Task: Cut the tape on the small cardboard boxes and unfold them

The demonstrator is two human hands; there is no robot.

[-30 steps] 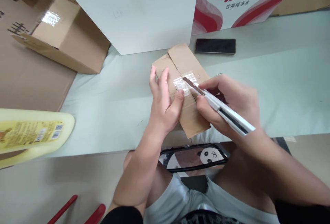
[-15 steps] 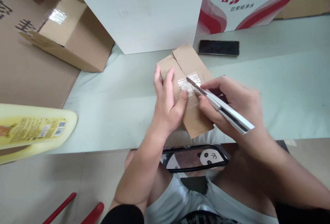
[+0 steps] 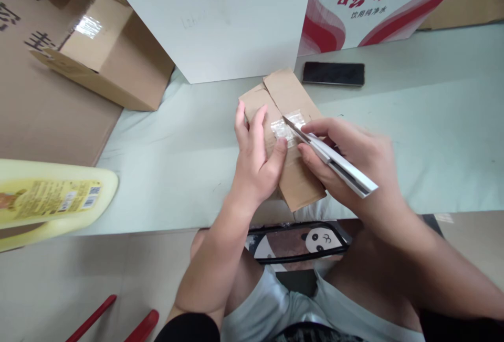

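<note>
A small brown cardboard box [image 3: 301, 177] lies at a slant on the cloth-covered table, with clear tape [image 3: 284, 133] across its middle seam. My left hand [image 3: 258, 158] holds the box at its left side, the thumb pressing on top beside the tape and the other fingers spread towards the far left edge. In my right hand [image 3: 354, 148] is a utility knife [image 3: 338, 166] with a white handle, gripped between thumb and fingers. Its blade is out, and the tip is at the seam by the tape's upper edge.
A black phone [image 3: 334, 74] lies beyond the box, in front of a red-and-white carton [image 3: 366, 27]. Behind stands a large white box [image 3: 220, 27]. An open cardboard box [image 3: 129, 59] is at the back left, and a yellow bottle [image 3: 59, 200] at the near left.
My right hand and the utility knife have shifted slightly left, the blade tip moving a little along the tape towards the upper left. My left hand and the cardboard box have stayed put.
</note>
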